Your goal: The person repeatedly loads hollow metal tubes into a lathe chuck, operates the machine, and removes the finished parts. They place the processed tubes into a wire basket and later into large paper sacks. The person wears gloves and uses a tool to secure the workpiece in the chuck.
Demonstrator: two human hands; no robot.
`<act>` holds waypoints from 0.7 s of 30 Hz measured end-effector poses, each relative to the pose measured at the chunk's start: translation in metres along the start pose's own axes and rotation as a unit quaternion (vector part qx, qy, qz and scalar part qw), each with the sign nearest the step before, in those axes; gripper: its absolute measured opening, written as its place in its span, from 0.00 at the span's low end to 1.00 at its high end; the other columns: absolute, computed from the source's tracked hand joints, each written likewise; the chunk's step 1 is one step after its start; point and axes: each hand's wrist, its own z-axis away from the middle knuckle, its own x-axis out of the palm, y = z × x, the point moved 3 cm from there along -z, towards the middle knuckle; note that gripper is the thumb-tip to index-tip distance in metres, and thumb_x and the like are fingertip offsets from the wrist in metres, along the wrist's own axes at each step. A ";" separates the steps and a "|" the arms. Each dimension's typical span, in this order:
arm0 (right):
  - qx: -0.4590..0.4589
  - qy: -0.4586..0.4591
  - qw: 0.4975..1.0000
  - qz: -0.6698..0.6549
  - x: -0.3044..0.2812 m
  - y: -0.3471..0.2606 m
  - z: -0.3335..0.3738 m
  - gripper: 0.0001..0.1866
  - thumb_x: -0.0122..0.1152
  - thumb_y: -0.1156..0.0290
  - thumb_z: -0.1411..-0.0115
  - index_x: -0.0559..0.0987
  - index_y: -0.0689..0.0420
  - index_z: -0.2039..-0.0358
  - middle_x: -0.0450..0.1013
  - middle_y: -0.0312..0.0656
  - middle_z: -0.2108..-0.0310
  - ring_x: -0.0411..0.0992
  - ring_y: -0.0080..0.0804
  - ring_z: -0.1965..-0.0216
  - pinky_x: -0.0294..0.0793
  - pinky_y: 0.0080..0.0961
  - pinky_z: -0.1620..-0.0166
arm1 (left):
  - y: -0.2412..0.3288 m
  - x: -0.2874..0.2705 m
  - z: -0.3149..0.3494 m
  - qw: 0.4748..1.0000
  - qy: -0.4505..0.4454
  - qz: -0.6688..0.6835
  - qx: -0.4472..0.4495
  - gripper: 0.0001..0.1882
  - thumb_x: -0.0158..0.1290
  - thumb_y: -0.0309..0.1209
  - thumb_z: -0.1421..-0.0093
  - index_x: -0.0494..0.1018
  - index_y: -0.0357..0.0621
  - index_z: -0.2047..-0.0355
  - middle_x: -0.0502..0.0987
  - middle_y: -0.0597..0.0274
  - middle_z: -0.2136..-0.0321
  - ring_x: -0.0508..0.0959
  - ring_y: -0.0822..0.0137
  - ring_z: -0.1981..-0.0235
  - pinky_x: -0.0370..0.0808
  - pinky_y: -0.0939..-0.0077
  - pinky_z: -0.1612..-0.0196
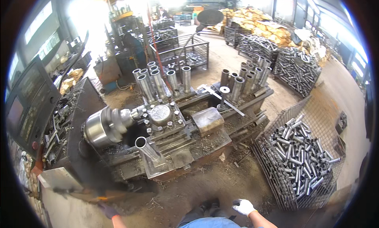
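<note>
My left hand [107, 210], in a dark glove with an orange cuff, is low at the lathe's front left, just below a small orange part [102, 198]. Its fingers are blurred, and I cannot tell whether it touches anything. My right hand [244, 207], in a white glove, hangs beside my legs. Loosely bent, with a gap by the thumb, it holds nothing I can see. Ahead stands the lathe, with a shiny chuck [103, 127] and a square tool post [161, 114] ringed by bolts. A single steel tube [149, 149] stands upright on the lathe's near ledge.
Upright tubes [147, 87] stand behind the tool post, and more tubes [238, 87] at the right end. A caliper [223, 100] lies across the bed near a round-topped spindle [224, 94]. A wire-mesh bin [272, 180] at right holds many short tubes. Further bins [298, 68] stand behind.
</note>
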 end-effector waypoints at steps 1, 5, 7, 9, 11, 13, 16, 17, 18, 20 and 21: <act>-0.006 -0.017 1.000 -0.002 -0.001 0.004 -0.013 0.28 0.64 0.49 0.40 0.85 0.52 0.45 0.83 0.46 0.46 0.79 0.46 0.43 0.76 0.36 0.39 | -0.009 0.000 -0.007 1.000 -0.012 0.023 -0.009 0.25 0.45 0.41 0.24 0.73 0.39 0.35 0.79 0.47 0.42 0.81 0.58 0.45 0.79 0.62 0.45; -0.070 -0.054 0.996 0.023 -0.015 0.010 -0.057 0.27 0.63 0.49 0.39 0.86 0.52 0.46 0.82 0.47 0.46 0.79 0.47 0.44 0.77 0.36 0.39 | -0.041 0.014 -0.047 0.863 -0.274 0.374 -0.198 0.19 0.47 0.39 0.26 0.77 0.43 0.43 0.83 0.55 0.52 0.83 0.61 0.56 0.80 0.65 0.54; -0.060 -0.064 0.996 0.006 -0.030 0.007 -0.079 0.27 0.63 0.49 0.39 0.86 0.52 0.46 0.83 0.47 0.47 0.79 0.48 0.44 0.77 0.37 0.40 | -0.051 0.021 -0.061 0.809 -0.334 0.410 -0.256 0.10 0.52 0.41 0.31 0.80 0.52 0.63 0.83 0.68 0.70 0.79 0.67 0.74 0.78 0.66 0.68; -0.046 -0.083 0.995 -0.008 -0.046 -0.001 -0.102 0.26 0.63 0.50 0.39 0.87 0.52 0.47 0.83 0.47 0.49 0.80 0.48 0.46 0.78 0.38 0.41 | -0.058 0.026 -0.063 0.820 -0.294 0.436 -0.226 0.11 0.51 0.43 0.31 0.79 0.53 0.66 0.81 0.68 0.73 0.79 0.68 0.74 0.78 0.65 0.69; -0.065 -0.049 0.995 0.065 -0.066 -0.018 -0.124 0.24 0.64 0.50 0.40 0.87 0.52 0.49 0.84 0.48 0.51 0.81 0.48 0.48 0.79 0.38 0.43 | -0.070 0.038 -0.039 0.828 -0.238 0.440 -0.253 0.15 0.51 0.49 0.31 0.76 0.57 0.70 0.75 0.71 0.77 0.75 0.70 0.76 0.73 0.67 0.72; -0.073 -0.008 0.997 0.039 -0.087 -0.043 -0.142 0.23 0.66 0.52 0.41 0.88 0.51 0.50 0.85 0.47 0.53 0.83 0.46 0.51 0.81 0.38 0.46 | -0.083 0.057 0.014 0.808 -0.231 0.474 -0.262 0.22 0.51 0.59 0.30 0.71 0.64 0.76 0.67 0.78 0.82 0.68 0.74 0.80 0.64 0.71 0.77; -0.181 0.078 0.980 0.042 -0.124 -0.105 -0.158 0.22 0.67 0.56 0.41 0.87 0.54 0.50 0.85 0.48 0.53 0.83 0.45 0.52 0.81 0.35 0.46 | -0.108 0.097 0.111 0.792 -0.341 0.360 -0.356 0.18 0.51 0.46 0.30 0.75 0.53 0.76 0.75 0.62 0.82 0.73 0.59 0.81 0.75 0.59 0.75; -0.186 0.095 0.978 -0.007 -0.138 -0.129 -0.159 0.19 0.68 0.59 0.39 0.86 0.53 0.50 0.84 0.48 0.53 0.83 0.45 0.52 0.81 0.36 0.47 | -0.115 0.105 0.141 0.782 -0.456 0.298 -0.304 0.16 0.51 0.43 0.30 0.76 0.52 0.74 0.78 0.61 0.79 0.77 0.59 0.77 0.78 0.59 0.70; -0.167 0.096 0.980 -0.046 -0.151 -0.154 -0.159 0.17 0.68 0.61 0.37 0.86 0.53 0.50 0.84 0.47 0.53 0.82 0.44 0.53 0.81 0.37 0.47 | -0.125 0.115 0.159 0.678 -0.500 0.300 -0.447 0.13 0.53 0.39 0.29 0.79 0.46 0.66 0.82 0.60 0.70 0.81 0.62 0.69 0.81 0.61 0.62; -0.242 0.176 0.953 -0.043 -0.184 -0.214 -0.150 0.20 0.71 0.64 0.40 0.86 0.59 0.49 0.85 0.49 0.55 0.85 0.36 0.54 0.82 0.31 0.48 | -0.130 0.138 0.204 0.483 -0.614 0.382 -0.494 0.26 0.49 0.62 0.28 0.76 0.51 0.59 0.77 0.57 0.74 0.75 0.60 0.79 0.77 0.51 0.77; -0.257 0.179 0.947 -0.071 -0.200 -0.244 -0.146 0.18 0.71 0.65 0.40 0.86 0.59 0.51 0.85 0.48 0.56 0.84 0.34 0.55 0.82 0.30 0.49 | -0.141 0.144 0.211 0.566 -0.609 0.319 -0.456 0.25 0.50 0.60 0.28 0.76 0.52 0.59 0.76 0.59 0.75 0.74 0.60 0.79 0.77 0.53 0.77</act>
